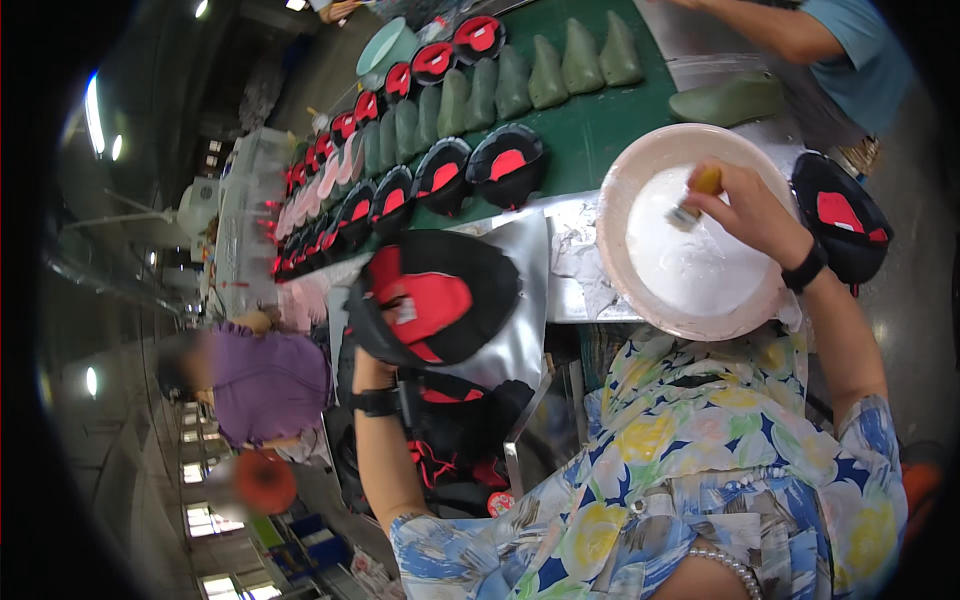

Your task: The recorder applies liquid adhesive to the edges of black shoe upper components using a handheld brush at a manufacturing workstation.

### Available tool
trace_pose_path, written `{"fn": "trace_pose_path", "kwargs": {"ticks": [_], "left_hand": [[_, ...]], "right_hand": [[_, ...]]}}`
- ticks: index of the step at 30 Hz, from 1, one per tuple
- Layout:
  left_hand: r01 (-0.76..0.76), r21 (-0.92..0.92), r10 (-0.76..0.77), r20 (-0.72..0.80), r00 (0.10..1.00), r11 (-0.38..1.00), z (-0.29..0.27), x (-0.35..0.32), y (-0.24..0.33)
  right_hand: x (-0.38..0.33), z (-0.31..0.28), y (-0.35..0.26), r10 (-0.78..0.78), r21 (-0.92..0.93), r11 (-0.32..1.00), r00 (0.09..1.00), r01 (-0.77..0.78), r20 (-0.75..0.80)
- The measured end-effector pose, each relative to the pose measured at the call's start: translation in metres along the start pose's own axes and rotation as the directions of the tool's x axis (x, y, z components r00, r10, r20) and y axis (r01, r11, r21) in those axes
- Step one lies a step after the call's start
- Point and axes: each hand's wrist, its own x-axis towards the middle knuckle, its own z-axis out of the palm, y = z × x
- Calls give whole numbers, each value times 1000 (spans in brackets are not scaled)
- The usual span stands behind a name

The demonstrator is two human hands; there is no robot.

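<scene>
Floral sleeves (700,470) in blue, yellow and white fill the lower edge of the view, with both bare forearms reaching up from them toward a long green work table (600,125).

On that table run two rows: black-and-red shoe uppers (505,160) side by side, and behind them grey-green shoe forms (545,72) standing upright, both lines curving away to the far left. A lone form (728,100) lies on its side near the table's right end.

Just right of centre sits a wide pink bowl (625,180), holding white paste (700,265).

The right hand (750,210), a dark band on its wrist, hovers over the bowl with its fingers pinched around a small brush (695,198); the yellow handle shows above the fingers and the bristle end touches the paste.

Left of the bowl, the left hand (365,345), a black watch on its wrist, is mostly hidden under a black-and-red shoe upper (435,300), which it holds up over a silver sheet (525,300); how the fingers close cannot be seen.

Another upper (840,215) lies just beyond the bowl's right rim. More red-and-black pieces (455,440) are heaped below the table edge.

A co-worker's arm in a blue sleeve (850,50) rests at the table's top right. A person in purple (270,385) stands well apart at the left.
</scene>
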Motion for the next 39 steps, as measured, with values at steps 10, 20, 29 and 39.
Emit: {"fn": "trace_pose_path", "kwargs": {"ticks": [10,20,29,39], "left_hand": [[315,-620,104,543,833,718,157,3,156],[232,-828,-6,266,964,510,211,-26,173],[-670,-9,642,-276,715,743,228,-12,181],[-624,215,627,59,776,752,182,10,126]], "right_hand": [[28,-34,-58,-249,163,950,961,266,-119],[2,-17,-37,242,242,958,890,-156,-385],[-17,25,-46,426,495,829,867,-260,-259],[-21,-1,-51,200,572,820,921,29,-333]]}}
